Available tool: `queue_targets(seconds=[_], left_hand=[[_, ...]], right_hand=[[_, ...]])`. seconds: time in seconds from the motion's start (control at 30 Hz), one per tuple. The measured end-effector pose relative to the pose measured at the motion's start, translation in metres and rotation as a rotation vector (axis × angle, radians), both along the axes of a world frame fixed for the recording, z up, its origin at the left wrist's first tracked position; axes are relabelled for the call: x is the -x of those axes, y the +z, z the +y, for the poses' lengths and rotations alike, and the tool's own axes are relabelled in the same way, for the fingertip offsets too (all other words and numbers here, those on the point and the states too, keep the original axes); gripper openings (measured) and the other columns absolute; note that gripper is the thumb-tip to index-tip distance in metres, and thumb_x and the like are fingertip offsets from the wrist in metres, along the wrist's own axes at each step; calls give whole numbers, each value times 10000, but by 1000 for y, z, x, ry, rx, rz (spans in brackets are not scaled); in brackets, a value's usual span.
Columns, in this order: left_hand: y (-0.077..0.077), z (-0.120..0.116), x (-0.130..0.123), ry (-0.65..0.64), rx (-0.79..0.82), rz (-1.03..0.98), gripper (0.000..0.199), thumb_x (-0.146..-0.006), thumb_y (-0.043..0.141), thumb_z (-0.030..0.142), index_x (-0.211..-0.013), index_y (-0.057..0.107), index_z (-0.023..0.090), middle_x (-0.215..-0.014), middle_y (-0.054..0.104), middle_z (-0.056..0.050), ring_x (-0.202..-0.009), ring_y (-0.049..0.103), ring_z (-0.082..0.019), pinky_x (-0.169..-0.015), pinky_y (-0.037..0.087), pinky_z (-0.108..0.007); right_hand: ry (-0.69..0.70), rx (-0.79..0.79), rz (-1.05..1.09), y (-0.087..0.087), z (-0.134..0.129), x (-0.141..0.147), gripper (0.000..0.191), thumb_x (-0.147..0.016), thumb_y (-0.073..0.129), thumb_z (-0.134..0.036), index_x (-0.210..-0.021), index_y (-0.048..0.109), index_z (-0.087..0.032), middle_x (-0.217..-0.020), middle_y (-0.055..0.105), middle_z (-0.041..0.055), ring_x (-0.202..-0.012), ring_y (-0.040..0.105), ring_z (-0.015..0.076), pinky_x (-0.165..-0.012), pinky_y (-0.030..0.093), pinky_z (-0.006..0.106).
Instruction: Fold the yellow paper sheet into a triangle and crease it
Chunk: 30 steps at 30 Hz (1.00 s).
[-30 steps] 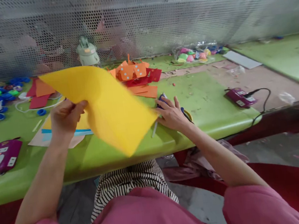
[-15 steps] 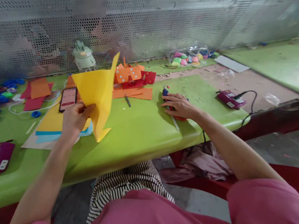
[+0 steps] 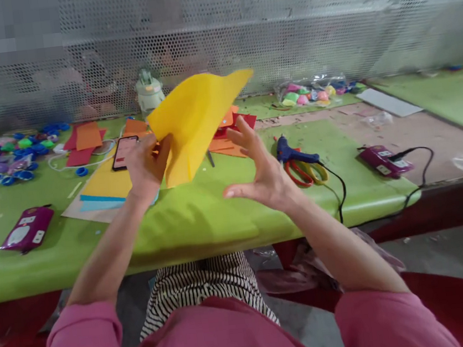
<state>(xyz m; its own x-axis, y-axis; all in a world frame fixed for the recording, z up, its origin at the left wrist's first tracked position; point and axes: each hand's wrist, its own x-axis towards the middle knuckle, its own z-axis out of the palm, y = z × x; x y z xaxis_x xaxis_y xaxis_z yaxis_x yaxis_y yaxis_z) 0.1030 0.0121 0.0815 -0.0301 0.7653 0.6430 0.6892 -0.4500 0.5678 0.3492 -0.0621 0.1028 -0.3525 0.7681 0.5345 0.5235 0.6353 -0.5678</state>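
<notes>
A curved yellow sheet (image 3: pixel 196 122) is raised over the green table (image 3: pixel 203 221), its lower left part pinched in my left hand (image 3: pixel 147 163). To the right of the sheet, my right hand (image 3: pixel 258 170) is in the air with thumb and fingers spread, touching nothing. A blue glue gun (image 3: pixel 296 152) lies on the table beyond that hand, over scissors with red and yellow handles (image 3: pixel 317 173). Behind my left hand lie a phone (image 3: pixel 119 153) and a stack of yellow paper (image 3: pixel 99 183) with blue sheets under it.
Purple power sockets sit at left (image 3: pixel 28 230) and right (image 3: pixel 384 160), the right one with a black cord. Blue caps (image 3: pixel 14 177), red and orange sheets (image 3: pixel 88 137), a bottle (image 3: pixel 149 93) and a bag of coloured pieces (image 3: pixel 314 93) line the back before a perforated metal panel (image 3: pixel 241 38).
My right hand has left the glue gun and scissors, moved left and opened. My left hand has moved the yellow sheet rightward in view and tilted it. The camera view has shifted left.
</notes>
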Motion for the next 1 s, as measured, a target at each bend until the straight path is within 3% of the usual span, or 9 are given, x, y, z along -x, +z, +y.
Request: queue_targets(seconds=[0.1,0.2,0.33,0.47,0.6,0.7,0.77,0.9,1.0], left_hand=[[18,-1,-5,172,-79,135,289,-970,519,451,-859,663,225,-906,714,-64,-925,663,-208,-764,429,-329],[35,1,-7,227,-9,227,347,-996,464,496,-1026,691,235,-1066,719,-52,-1018,654,-204,-788,418,-332],[38,6,-4,242,-26,249,347,-983,460,449,-1072,703,217,-1072,735,-50,-967,667,-195,-789,440,-330],[28,13,0,113,-127,264,312,-952,488,329,-1130,708,198,-1106,753,-55,-1017,686,-189,-850,497,-322],[15,7,11,-117,-194,173,298,-947,497,310,-1123,714,207,-1122,768,-18,-1066,705,-166,-952,540,-323],[-4,-15,28,-368,-223,9,286,-979,507,380,-1083,728,231,-1140,775,-32,-1067,724,-173,-957,566,-321],[-22,-36,42,-522,-160,104,195,-949,601,300,-1079,732,236,-1174,768,-38,-1082,725,-166,-951,569,-296],[-61,-68,60,-577,-95,553,247,-977,531,182,-1087,742,252,-1189,763,-25,-981,739,-153,-830,585,-289],[-77,-79,65,-590,-115,681,234,-960,582,196,-1134,734,230,-1189,761,-43,-976,719,-188,-850,572,-342]], right_hand=[[-9,33,125,1,4,33,1079,-674,662,-826,-1552,303,-311,-1593,427,100,-1466,411,346,-1155,433,557],[22,150,265,-1,9,49,984,-745,595,-823,-1529,323,-293,-1543,487,110,-1421,478,312,-1124,477,522],[64,272,348,-4,4,51,1154,-598,684,-862,-1524,318,-280,-1544,479,157,-1434,453,359,-1097,484,564],[2,256,474,-11,13,47,783,-764,627,-779,-1350,506,-274,-1380,621,123,-1262,612,290,-991,568,469],[-241,24,599,-16,32,20,447,-878,561,-678,-1081,661,-293,-1078,738,37,-1004,707,222,-914,593,410],[-167,-200,364,-22,20,-17,434,-872,562,-688,-998,738,-312,-1074,757,45,-1018,703,264,-953,560,474],[-69,-253,100,-31,2,-40,362,-920,553,-598,-1046,758,-328,-1136,756,59,-1020,699,273,-925,552,483],[73,-202,-310,-62,-31,-60,294,-982,528,-383,-1184,721,-289,-1184,757,89,-1036,695,261,-854,546,444],[102,-63,-502,-82,-40,-60,333,-985,496,-300,-1252,692,-263,-1230,743,109,-1087,690,268,-874,533,443]])
